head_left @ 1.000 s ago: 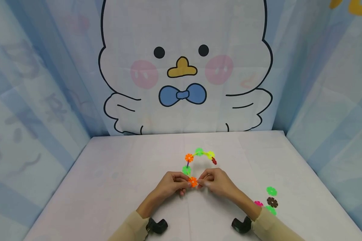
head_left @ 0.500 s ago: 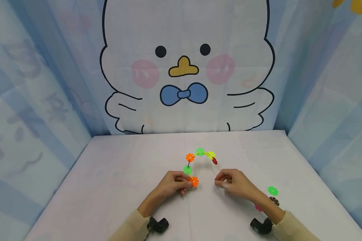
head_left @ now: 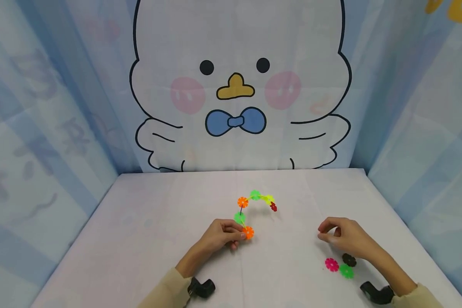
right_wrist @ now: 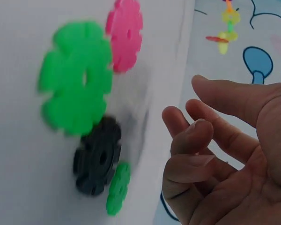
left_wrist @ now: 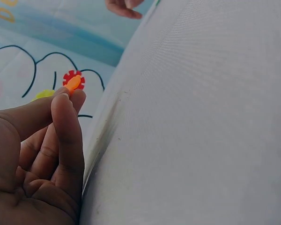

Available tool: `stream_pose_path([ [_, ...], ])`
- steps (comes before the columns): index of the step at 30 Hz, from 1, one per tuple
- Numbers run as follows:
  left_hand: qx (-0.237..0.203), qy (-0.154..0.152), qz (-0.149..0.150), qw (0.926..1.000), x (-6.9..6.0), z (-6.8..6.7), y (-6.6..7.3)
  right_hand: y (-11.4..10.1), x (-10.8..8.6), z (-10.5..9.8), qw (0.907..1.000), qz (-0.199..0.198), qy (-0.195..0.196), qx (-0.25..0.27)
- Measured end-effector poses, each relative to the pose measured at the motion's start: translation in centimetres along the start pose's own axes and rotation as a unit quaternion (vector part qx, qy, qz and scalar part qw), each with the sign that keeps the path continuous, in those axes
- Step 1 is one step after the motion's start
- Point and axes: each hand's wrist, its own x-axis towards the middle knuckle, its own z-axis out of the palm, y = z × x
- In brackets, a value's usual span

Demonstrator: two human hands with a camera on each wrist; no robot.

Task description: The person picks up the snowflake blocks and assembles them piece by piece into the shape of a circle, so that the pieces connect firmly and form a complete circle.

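Observation:
My left hand (head_left: 222,234) pinches an orange snowflake disc (head_left: 249,232), the near end of a curved chain of linked plastic discs. From there the chain runs through a green disc (head_left: 240,217), an orange one (head_left: 243,202), another green one (head_left: 256,195) and a yellow one (head_left: 269,199) to a red disc (head_left: 273,206). Well off to the right, my right hand (head_left: 344,235) holds nothing, its thumb and fingers apart. It hovers by loose discs: a pink one (right_wrist: 125,35), a dark one (right_wrist: 99,157), a large-looking green one (right_wrist: 77,77) and a second green one (right_wrist: 118,188).
A white-covered table (head_left: 158,214) lies under both hands. Behind it hangs a cloth backdrop (head_left: 235,149) with a cartoon figure, and printed curtains (head_left: 42,128) flank the sides. Black wrist devices (head_left: 202,288) sit at both sleeves.
My right hand has left the orange disc and moved right, to the loose discs, covering one green disc in the head view. My left hand stays put, still pinching the orange disc.

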Motion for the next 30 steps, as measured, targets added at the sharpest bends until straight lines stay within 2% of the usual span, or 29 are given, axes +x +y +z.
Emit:
stream_pose_path([
  [6, -0.002, -0.003, 0.001, 1.0000, 0.0, -0.1, -0.2, 2.9, -0.6, -1.6, 0.9983, -0.013, -0.001, -0.056],
  [12, -0.007, -0.004, -0.002, 1.0000, -0.1, -0.1, -0.2, 5.4, -1.6, -3.2, 0.9976, -0.003, -0.041, -0.056],
  [15, -0.006, -0.003, 0.000, 1.0000, 0.0, -0.1, -0.1, 6.2, -2.0, -3.5, 0.9974, 0.000, -0.050, -0.052],
  [23, -0.008, -0.001, 0.003, 1.0000, -0.2, 0.0, 0.2, 6.5, -2.3, -3.2, 0.9984, 0.022, -0.032, -0.042],
  [30, -0.008, 0.001, -0.002, 1.0000, -0.1, 0.1, 0.2, 6.2, -2.2, -3.1, 0.9987, 0.019, -0.030, -0.035],
])
